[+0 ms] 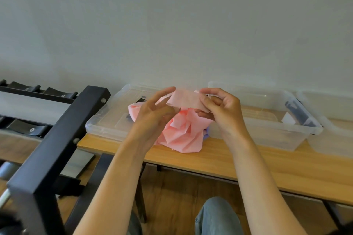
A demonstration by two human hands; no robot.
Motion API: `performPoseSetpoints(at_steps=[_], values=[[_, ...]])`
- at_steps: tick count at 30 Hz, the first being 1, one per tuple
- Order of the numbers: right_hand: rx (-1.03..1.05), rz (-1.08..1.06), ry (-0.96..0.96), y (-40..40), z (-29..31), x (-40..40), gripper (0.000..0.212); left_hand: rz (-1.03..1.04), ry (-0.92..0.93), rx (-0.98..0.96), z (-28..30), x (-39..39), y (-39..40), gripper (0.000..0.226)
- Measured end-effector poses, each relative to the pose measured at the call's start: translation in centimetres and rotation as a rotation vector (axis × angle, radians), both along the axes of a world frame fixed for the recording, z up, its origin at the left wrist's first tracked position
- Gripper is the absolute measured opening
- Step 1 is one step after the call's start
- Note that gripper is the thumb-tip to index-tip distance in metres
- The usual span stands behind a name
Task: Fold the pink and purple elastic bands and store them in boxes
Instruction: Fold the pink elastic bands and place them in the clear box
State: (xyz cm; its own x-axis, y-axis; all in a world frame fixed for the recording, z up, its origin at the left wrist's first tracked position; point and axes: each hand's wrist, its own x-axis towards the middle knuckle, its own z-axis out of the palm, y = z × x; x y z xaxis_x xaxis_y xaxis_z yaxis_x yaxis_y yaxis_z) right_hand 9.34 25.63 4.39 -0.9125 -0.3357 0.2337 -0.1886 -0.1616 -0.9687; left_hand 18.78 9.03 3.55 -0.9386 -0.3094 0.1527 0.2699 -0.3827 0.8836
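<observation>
Both hands are raised above the table. The left hand and the right hand pinch the ends of a pink band stretched between them; its crumpled rest hangs down to the table, between two clear boxes.

Bench runs left to right against the far wall. On it: left box, right box beside it, a third box at far right. Band pile lies between left and right boxes, at near edge. Rack stands left of bench. Both hands, left and right, hold one band above the pile.
</observation>
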Motion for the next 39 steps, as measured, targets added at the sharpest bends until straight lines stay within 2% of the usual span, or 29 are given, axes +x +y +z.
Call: performPoseSetpoints(at_steps=[2,3,6,8,11,14,16,19,21,25,27,29,32,34,35,37,39], values=[[-0.044,0.065,-0.074,0.4,-0.5,0.4,0.015,-0.015,0.026,-0.187,-1.0,0.5,0.1,0.070],[-0.079,0.115,-0.112,0.5,-0.6,0.5,0.018,0.028,0.037,-0.295,-1.5,0.6,0.3,0.071],[-0.194,0.295,-0.216,0.9,-0.9,1.1,0.037,0.272,0.041,-0.480,-2.2,0.4,0.9,0.053],[-0.187,0.354,-0.186,1.1,-1.1,1.4,0.052,0.397,0.029,-0.533,-2.3,0.2,0.9,0.039],[-0.110,0.268,-0.084,1.1,-1.6,1.5,0.041,0.471,0.021,-0.600,-2.7,0.3,0.4,0.028],[-0.022,0.091,0.016,1.1,-1.8,1.8,0.023,0.500,0.016,-0.605,-3.2,0.7,0.1,0.025],[-0.004,0.061,0.060,1.0,-1.9,2.0,0.008,0.479,0.052,-0.591,-3.5,0.8,0.0,0.017],[0.022,0.024,0.080,1.0,-2.2,2.4,0.022,0.467,0.090,-0.610,-3.6,1.2,0.5,0.016],[0.016,-0.016,0.077,1.2,-2.3,2.6,0.026,0.494,0.084,-0.644,-3.9,1.3,0.7,0.018],[0.057,-0.092,0.129,1.8,-2.9,2.8,0.028,0.466,0.063,-0.569,-4.5,2.0,0.7,0.028],[0.067,-0.114,0.148,2.1,-3.3,3.1,0.025,0.394,0.088,-0.576,-4.9,2.5,0.5,0.032],[0.053,-0.128,0.144,2.3,-3.6,3.4,0.017,0.333,0.129,-0.666,-5.2,2.9,0.2,0.038],[0.032,-0.138,0.119,2.8,-4.0,3.5,0.008,0.417,0.086,-0.759,-5.6,2.9,-0.3,0.017],[0.032,-0.129,0.115,3.1,-4.2,3.5,0.006,0.484,0.040,-0.703,-6.0,2.9,-0.6,0.009],[0.030,-0.114,0.104,3.1,-4.3,3.6,0.006,0.499,0.022,-0.680,-6.2,3.0,-0.8,0.009],[0.022,-0.069,0.059,3.1,-4.5,3.8,0.007,0.525,0.021,-0.719,-6.5,3.4,-0.8,0.024],[0.022,-0.031,0.020,3.0,-4.7,4.1,0.010,0.527,0.017,-0.714,-6.5,4.0,-0.5,0.022]])
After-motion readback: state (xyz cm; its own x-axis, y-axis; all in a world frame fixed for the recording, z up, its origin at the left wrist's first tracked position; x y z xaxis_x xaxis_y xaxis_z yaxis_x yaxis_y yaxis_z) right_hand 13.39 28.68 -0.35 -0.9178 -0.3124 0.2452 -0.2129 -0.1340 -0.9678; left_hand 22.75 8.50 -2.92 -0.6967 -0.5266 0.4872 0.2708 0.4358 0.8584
